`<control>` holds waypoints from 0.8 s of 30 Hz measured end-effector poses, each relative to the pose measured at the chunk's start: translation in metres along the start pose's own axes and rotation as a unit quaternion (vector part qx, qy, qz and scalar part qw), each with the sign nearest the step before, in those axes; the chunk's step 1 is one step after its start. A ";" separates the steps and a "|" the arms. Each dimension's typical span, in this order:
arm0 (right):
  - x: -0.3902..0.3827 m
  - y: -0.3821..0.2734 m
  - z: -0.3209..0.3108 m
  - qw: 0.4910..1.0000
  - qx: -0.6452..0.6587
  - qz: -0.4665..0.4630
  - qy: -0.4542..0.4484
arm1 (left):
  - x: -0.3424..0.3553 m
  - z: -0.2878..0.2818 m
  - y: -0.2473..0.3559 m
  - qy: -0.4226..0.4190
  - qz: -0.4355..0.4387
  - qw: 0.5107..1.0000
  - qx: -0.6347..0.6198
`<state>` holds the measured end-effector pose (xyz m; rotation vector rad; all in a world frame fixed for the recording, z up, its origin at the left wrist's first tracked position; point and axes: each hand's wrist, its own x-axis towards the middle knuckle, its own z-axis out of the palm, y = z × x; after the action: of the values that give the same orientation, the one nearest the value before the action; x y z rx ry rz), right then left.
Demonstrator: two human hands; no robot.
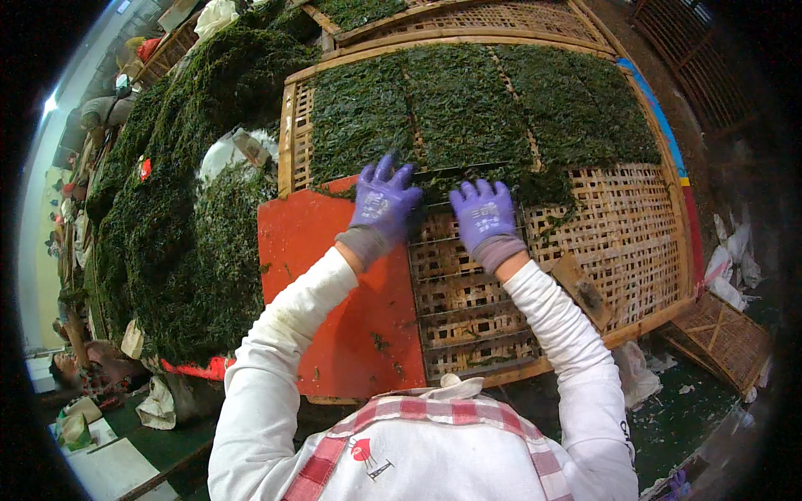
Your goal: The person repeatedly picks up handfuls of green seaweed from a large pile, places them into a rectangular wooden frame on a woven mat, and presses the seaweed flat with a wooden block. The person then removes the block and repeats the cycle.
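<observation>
Well, closest to my camera are the red checked straps (pixel 388 410) over a white top, with two white sleeves (pixel 561 330) stretching forward from it. The left hand (pixel 386 199), in a purple glove, has its fingers fanned wide above the far right corner of the red board (pixel 334 275), slightly blurred, and I see nothing between them. The right hand (pixel 484 217), gloved the same way, lies palm down to its right, over the slatted rack (pixel 626 230), fingers stretched and a little apart; its underside is hidden from me, so I cannot tell whether it pinches anything.

Between the hands and me, thin metal bars (pixel 476 274) cross the rack beside the board, and a small wooden block (pixel 582 292) sits to the right of the right forearm. The seaweed (pixel 464 104) begins right at the fingertips: a ragged dark edge runs just past both hands, closest to the right one, and whether they touch it I can't make out. Beyond that it covers the rack's far half in flat green panels split by narrow gaps. Off to the left rises a big loose heap of seaweed (pixel 167 200), and past the panels I see another rack (pixel 493 18).
</observation>
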<state>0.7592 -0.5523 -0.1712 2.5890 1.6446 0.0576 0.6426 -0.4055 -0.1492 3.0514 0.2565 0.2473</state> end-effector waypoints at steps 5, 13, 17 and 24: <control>-0.003 -0.001 -0.004 1.000 -0.026 0.017 0.008 | 0.003 0.000 0.006 -0.077 0.005 0.995 0.066; -0.009 0.038 -0.007 0.991 -0.084 0.083 -0.057 | 0.001 0.000 0.010 -0.113 -0.041 0.988 0.097; -0.009 0.049 -0.012 0.992 -0.027 0.043 -0.118 | 0.011 -0.006 0.028 -0.090 -0.023 0.990 0.103; -0.007 0.107 -0.020 0.988 0.105 0.111 -0.009 | 0.062 0.006 0.090 -0.092 0.023 0.995 0.008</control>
<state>0.8513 -0.6035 -0.1425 2.9092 1.4193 -0.1344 0.7179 -0.4837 -0.1385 3.0721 0.1786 -0.0351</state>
